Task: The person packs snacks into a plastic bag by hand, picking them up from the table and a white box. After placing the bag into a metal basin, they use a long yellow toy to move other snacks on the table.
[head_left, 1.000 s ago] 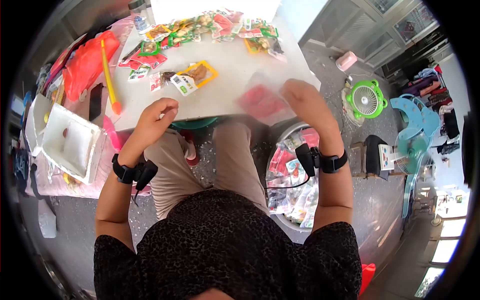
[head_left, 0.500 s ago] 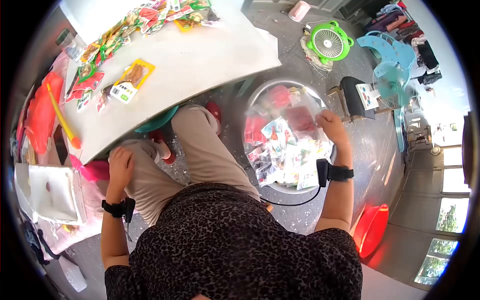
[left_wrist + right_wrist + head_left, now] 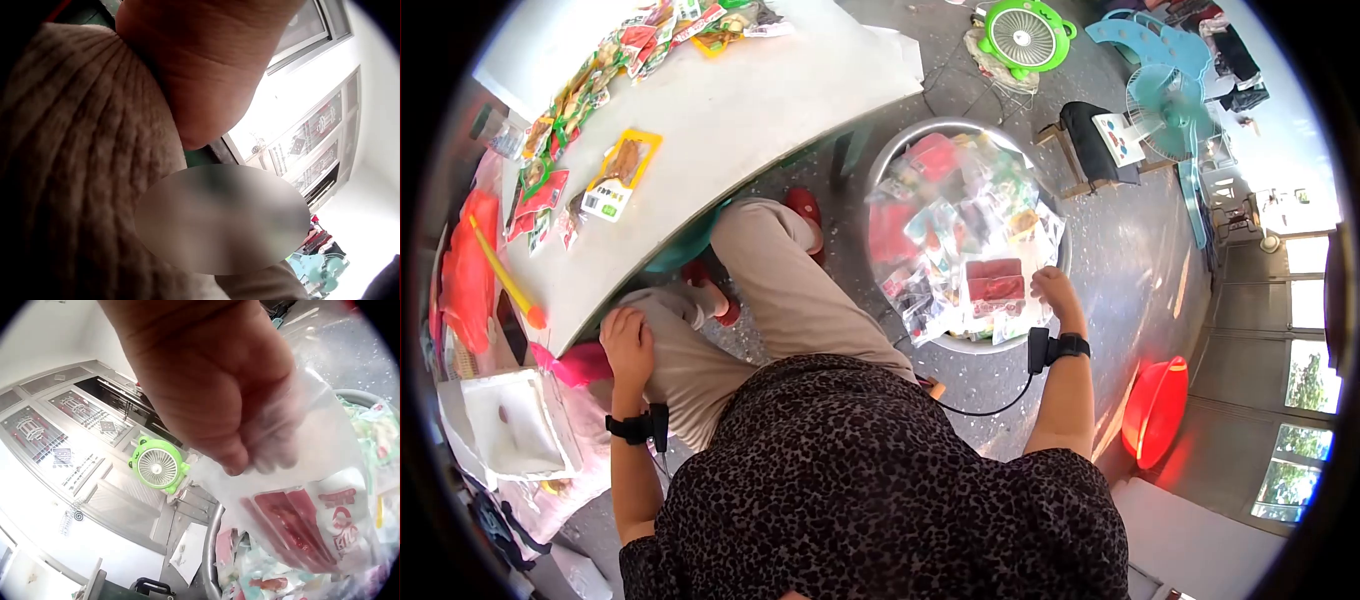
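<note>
In the head view my right hand is at the right side of a round metal basin. It pinches the edge of a clear plastic bag with dark red food packets inside. The right wrist view shows the curled fingers at the bag's top, with the bag hanging over the basin. Several other clear bags and packets fill the basin. My left hand rests on the left thigh of the beige trousers, fingers relaxed and holding nothing.
A white table stands at the left, bearing a heap of snack packets and a yellow-edged packet. Near its left end are a foam box and a red bag. A green fan and a red tub stand on the floor.
My right hand has carried the bag from over the table to the basin, then lower toward its near right side. The left hand has left the table's edge for the thigh. The view has swung right.
</note>
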The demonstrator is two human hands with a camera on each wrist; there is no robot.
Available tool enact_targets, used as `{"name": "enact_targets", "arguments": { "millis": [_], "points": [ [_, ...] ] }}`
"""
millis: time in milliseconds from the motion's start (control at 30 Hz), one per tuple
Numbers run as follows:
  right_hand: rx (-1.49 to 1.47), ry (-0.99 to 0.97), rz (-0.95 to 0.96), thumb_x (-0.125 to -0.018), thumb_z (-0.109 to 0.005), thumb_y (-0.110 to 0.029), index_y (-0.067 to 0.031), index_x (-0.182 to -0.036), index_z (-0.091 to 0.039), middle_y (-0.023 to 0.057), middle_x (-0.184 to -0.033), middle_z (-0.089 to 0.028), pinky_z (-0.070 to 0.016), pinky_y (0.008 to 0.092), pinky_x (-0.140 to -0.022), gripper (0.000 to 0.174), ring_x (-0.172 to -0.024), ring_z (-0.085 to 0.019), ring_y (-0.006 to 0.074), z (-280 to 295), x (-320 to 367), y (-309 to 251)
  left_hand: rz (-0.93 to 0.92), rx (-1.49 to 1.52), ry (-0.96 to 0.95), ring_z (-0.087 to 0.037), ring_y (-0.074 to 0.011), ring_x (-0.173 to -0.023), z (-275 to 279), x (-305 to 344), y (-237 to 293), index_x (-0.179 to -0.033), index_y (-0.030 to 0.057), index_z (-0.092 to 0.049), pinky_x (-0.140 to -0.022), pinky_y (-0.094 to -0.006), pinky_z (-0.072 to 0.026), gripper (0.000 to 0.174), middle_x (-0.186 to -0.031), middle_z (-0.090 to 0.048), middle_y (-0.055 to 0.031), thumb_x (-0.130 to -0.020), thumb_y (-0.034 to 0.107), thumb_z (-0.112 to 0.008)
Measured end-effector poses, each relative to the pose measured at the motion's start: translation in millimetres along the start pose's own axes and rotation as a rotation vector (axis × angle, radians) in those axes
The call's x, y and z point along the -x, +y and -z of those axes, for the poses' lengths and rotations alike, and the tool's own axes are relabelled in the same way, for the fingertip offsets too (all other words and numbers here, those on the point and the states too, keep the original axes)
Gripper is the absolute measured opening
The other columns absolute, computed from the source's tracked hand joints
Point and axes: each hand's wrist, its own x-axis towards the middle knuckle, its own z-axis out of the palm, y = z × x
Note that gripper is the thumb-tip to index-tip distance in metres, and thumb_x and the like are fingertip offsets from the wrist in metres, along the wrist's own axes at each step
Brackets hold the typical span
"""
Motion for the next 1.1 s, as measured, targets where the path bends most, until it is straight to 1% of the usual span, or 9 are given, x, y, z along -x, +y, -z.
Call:
{"name": "enact_targets", "arguments": {
  "millis": [133, 267, 367, 467, 567, 667, 900, 1000, 1100],
  "points": [
    [0.025, 0.285, 0.063, -0.074, -0.050, -0.017, -0.0032, -0.077, -0.053, 0.0048, -0.067, -0.056, -0.0390, 0.0238, -0.044, 0.015, -0.056, -0.055, 0.0123, 28, -11, 39, -0.003, -0.016, 0.022, -0.046, -0.0272, -0.096, -5, 5, -6, -0.081, 0.0038, -0.055, -0.083, -0.0373, -0.0332, 0.018, -0.093, -0.054, -0.0083, -0.064, 0.006, -0.053],
    [0.464, 0.734, 0.221, -0.076, -0.043, -0.023, 0.0007, -0.077, -0.053, 0.0209, -0.073, -0.057, -0.0427, 0.0416, -0.063, 0.025, -0.069, -0.056, 0.0355, 40, -17, 52, 0.005, -0.018, 0.014, -0.046, -0.0273, -0.095, -4, 5, -6, -0.081, 0.0036, -0.054, -0.083, -0.0377, -0.0330, 0.018, -0.092, -0.054, -0.0085, -0.064, 0.006, -0.053],
    [0.443, 0.785, 0.150, -0.077, -0.039, -0.023, -0.0002, -0.077, -0.054, 0.0235, -0.079, -0.055, -0.0406, 0.0444, -0.068, 0.027, -0.078, -0.052, 0.0406, 41, -8, 43, 0.001, -0.018, 0.010, -0.046, -0.0274, -0.094, -2, 5, -4, -0.081, 0.0034, -0.054, -0.083, -0.0379, -0.0330, 0.018, -0.092, -0.054, -0.0085, -0.063, 0.005, -0.053],
    [0.438, 0.780, 0.162, -0.076, -0.040, -0.024, -0.0008, -0.079, -0.054, 0.0232, -0.081, -0.055, -0.0411, 0.0436, -0.068, 0.027, -0.079, -0.053, 0.0388, 56, -19, 64, -0.001, -0.032, 0.048, -0.046, -0.0276, -0.093, -2, 7, -3, -0.080, 0.0032, -0.053, -0.083, -0.0381, -0.0331, 0.017, -0.091, -0.053, -0.0087, -0.063, 0.005, -0.052],
    [0.354, 0.551, -0.029, -0.076, -0.041, -0.024, 0.0000, -0.080, -0.053, 0.0234, -0.084, -0.055, -0.0408, 0.0440, -0.070, 0.027, -0.081, -0.052, 0.0390, 67, -36, 92, 0.012, -0.038, 0.041, -0.045, -0.0277, -0.093, -2, 8, -3, -0.080, 0.0031, -0.053, -0.082, -0.0382, -0.0332, 0.017, -0.090, -0.053, -0.0089, -0.063, 0.004, -0.052],
    [0.421, 0.683, 0.110, -0.072, -0.044, -0.018, 0.0013, -0.073, -0.054, 0.0147, -0.060, -0.055, -0.0452, 0.0327, -0.050, 0.022, -0.050, -0.058, 0.0199, 67, -75, 155, -0.007, -0.041, 0.054, -0.045, -0.0278, -0.093, -3, 9, -5, -0.080, 0.0030, -0.053, -0.082, -0.0382, -0.0331, 0.017, -0.090, -0.053, -0.0091, -0.063, 0.004, -0.052],
    [0.576, 0.809, -0.162, -0.079, -0.040, -0.021, -0.0070, -0.086, -0.052, 0.0181, -0.088, -0.057, -0.0430, 0.0436, -0.068, 0.019, -0.083, -0.054, 0.0367, 78, -12, 64, -0.002, -0.061, 0.012, -0.045, -0.0279, -0.095, -3, 9, -5, -0.081, 0.0034, -0.053, -0.084, -0.0388, -0.0319, 0.017, -0.092, -0.053, -0.0090, -0.064, 0.006, -0.052],
    [0.664, 0.770, -0.162, -0.080, -0.040, -0.022, -0.0090, -0.089, -0.051, 0.0167, -0.093, -0.056, -0.0425, 0.0446, -0.069, 0.019, -0.087, -0.053, 0.0357, 69, -6, 67, 0.010, -0.058, 0.004, -0.044, -0.0276, -0.097, -4, 9, -6, -0.081, 0.0039, -0.053, -0.084, -0.0393, -0.0310, 0.017, -0.093, -0.053, -0.0087, -0.064, 0.007, -0.052],
    [0.677, 0.524, -0.212, -0.076, -0.044, -0.020, -0.0114, -0.099, -0.052, 0.0152, -0.102, -0.054, -0.0393, 0.0435, -0.080, 0.026, -0.098, -0.048, 0.0343, 34, -4, 76, -0.003, -0.068, 0.008, -0.043, -0.0270, -0.099, -8, 12, -8, -0.080, 0.0045, -0.054, -0.084, -0.0394, -0.0307, 0.016, -0.094, -0.053, -0.0080, -0.064, 0.008, -0.053]
  ]
}}
